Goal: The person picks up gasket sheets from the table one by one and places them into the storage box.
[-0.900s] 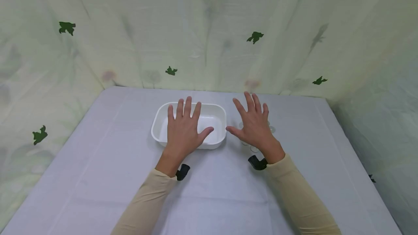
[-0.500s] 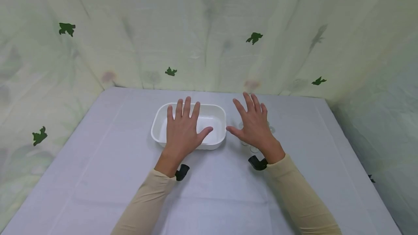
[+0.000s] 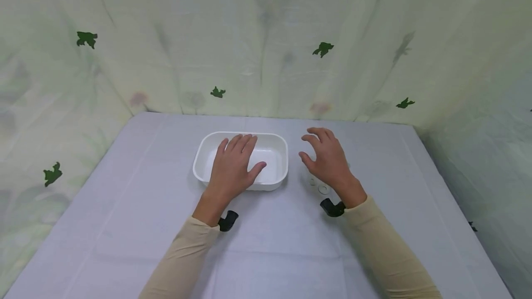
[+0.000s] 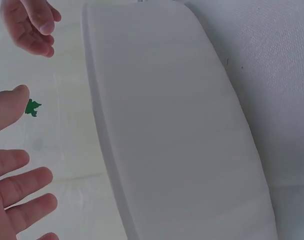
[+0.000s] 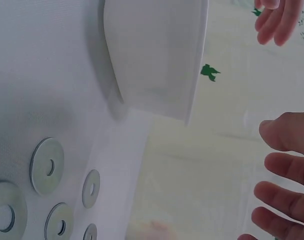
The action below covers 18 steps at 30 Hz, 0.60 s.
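Observation:
My left hand (image 3: 233,170) hovers over the white plastic tub (image 3: 272,181), palm down, fingers loosely extended and thumb spread to the right. Nothing is in it. To the right of the tub, my right hand (image 3: 328,160) hangs above several flat metal washers (image 3: 324,189), its fingers bent and apart from the thumb, holding nothing. The right wrist view shows the washers, such as one large washer (image 5: 47,166), lying flat on the cloth beside the tub. In the head view the right hand covers most of them.
A white cloth covers the table (image 3: 270,262). Behind it and at both sides hangs a pale curtain (image 3: 257,50) with green leaf shapes. The tub's side wall (image 4: 172,120) fills the middle of the left wrist view.
The right hand's fingers have bent from spread to curved, and the hand has shifted slightly right, uncovering more of the washers. The left hand's fingers have drawn closer together and lowered a little.

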Motion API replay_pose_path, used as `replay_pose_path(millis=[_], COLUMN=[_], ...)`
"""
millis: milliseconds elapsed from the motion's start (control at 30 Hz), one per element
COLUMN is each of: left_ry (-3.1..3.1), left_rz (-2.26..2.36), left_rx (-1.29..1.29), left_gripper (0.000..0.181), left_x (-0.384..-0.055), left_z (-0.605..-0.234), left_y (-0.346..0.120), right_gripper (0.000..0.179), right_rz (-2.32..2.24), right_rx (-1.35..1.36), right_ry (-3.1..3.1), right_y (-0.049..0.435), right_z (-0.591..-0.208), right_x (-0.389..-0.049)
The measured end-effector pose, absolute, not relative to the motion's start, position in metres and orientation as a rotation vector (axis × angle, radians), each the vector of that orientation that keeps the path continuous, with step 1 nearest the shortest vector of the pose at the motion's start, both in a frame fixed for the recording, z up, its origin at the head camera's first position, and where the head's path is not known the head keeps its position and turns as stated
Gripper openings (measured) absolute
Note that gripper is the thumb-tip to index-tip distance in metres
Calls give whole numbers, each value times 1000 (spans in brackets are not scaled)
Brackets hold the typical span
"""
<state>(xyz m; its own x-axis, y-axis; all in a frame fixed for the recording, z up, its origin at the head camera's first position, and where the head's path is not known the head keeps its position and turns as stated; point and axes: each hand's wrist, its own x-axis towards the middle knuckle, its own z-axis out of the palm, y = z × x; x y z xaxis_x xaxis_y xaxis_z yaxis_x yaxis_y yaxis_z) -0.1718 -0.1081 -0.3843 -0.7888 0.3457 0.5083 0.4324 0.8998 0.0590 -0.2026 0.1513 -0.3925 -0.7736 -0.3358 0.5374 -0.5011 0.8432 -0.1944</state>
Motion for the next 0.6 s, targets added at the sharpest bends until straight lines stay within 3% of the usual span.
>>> replay_pose_path(millis=[600], left_ry=[-2555], left_rz=[-486], left_rx=[-774], left_gripper=[56], left_x=[-155], left_z=[-375], left_y=[-129], right_gripper=[35], right_rz=[622], right_rx=[762], right_ry=[-2662], right_y=[173], right_z=[-390], right_x=[-203])
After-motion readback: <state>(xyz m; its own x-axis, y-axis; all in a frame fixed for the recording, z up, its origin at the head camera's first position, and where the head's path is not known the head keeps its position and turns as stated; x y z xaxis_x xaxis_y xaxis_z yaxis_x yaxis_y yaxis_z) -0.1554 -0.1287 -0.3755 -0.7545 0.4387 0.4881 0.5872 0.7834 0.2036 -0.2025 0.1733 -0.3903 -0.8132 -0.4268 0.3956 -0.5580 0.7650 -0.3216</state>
